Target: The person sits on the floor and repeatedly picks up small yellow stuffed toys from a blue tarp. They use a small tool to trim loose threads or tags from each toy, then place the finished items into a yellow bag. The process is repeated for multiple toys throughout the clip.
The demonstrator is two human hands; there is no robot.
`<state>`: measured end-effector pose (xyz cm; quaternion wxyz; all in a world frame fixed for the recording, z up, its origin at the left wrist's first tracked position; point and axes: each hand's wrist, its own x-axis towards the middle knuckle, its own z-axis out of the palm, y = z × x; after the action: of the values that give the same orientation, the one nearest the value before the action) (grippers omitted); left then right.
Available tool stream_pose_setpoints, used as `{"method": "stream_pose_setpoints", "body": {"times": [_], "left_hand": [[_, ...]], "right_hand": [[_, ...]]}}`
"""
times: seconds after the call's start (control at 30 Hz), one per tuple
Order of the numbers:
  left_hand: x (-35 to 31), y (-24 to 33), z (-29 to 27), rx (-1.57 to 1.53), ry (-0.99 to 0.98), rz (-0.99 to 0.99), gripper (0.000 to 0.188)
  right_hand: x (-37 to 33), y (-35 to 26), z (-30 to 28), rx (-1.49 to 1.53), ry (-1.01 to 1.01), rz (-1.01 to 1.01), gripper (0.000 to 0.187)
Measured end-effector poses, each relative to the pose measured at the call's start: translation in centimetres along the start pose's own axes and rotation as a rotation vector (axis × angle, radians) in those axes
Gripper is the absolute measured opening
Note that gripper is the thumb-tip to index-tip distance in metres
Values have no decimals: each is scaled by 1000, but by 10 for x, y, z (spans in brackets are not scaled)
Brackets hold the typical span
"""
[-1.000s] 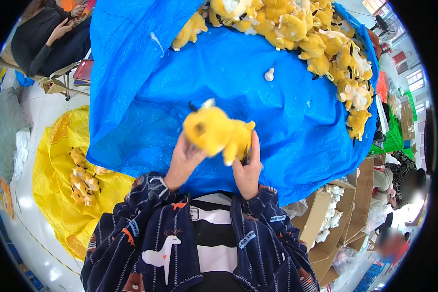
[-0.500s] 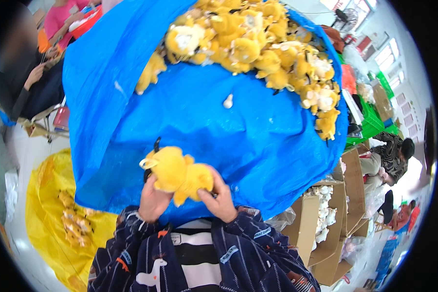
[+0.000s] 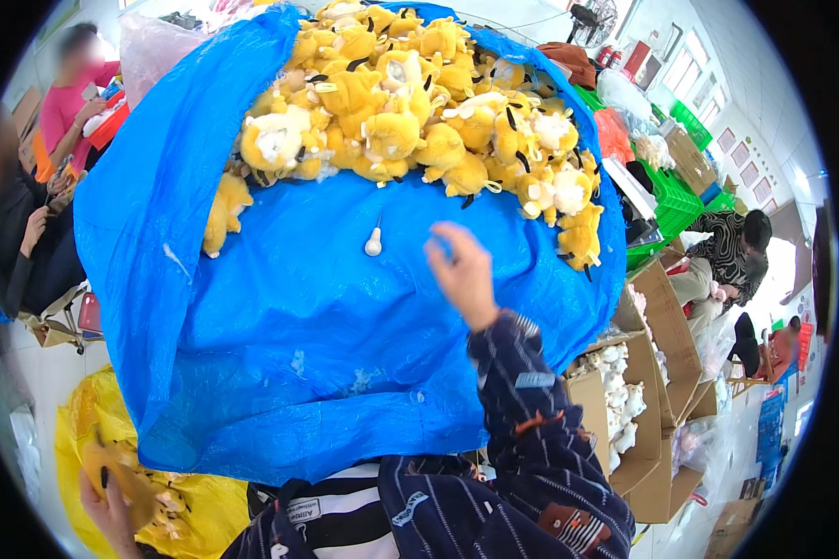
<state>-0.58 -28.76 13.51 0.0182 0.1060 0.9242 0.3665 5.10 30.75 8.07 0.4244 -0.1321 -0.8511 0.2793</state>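
Observation:
My left hand (image 3: pixel 110 511) is low at the left, over a yellow plastic sheet or bag (image 3: pixel 79 410). It grips a yellow plush toy (image 3: pixel 129 480), slightly smeared by motion. My right hand (image 3: pixel 461 275) reaches forward above the blue tarp (image 3: pixel 308 289); it is empty, its fingers apart and partly curled. Left of it on the tarp lies an awl-like tool (image 3: pixel 373 244) with a white bulb handle and a thin shaft. A big heap of yellow plush toys (image 3: pixel 391 135) with dark tails covers the tarp's far side.
More yellow plush toys (image 3: pixel 172 522) lie on the yellow sheet. Cardboard boxes (image 3: pixel 657 447) at the right hold white plush pieces (image 3: pixel 617 391). Green crates (image 3: pixel 667 210) stand behind them. Seated people are at the left, one in pink (image 3: pixel 61 116), and at the right (image 3: pixel 732 252).
Both hands held the plush toy over the tarp's near edge. My left hand has carried it down left to the yellow sheet; my right hand let go and moved forward, toward the heap.

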Motion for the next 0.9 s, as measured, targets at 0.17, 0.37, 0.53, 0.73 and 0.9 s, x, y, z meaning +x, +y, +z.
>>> {"method": "stream_pose_setpoints", "body": {"times": [0.17,0.37,0.53,0.73,0.9], "left_hand": [[-19,-33,7,895,677,-253,38],[26,34,106,115,243,239,30],[53,109,175,5,-95,667,31],[49,177,226,-41,68,987,53],[39,177,253,18,-210,1022,63]], "right_hand": [[71,93,12,-426,178,80,40],[78,122,-4,-411,51,217,29],[37,17,-14,36,138,117,23],[-53,-95,-61,169,-309,214,12],[-88,-127,-42,557,-730,163,13]]}}
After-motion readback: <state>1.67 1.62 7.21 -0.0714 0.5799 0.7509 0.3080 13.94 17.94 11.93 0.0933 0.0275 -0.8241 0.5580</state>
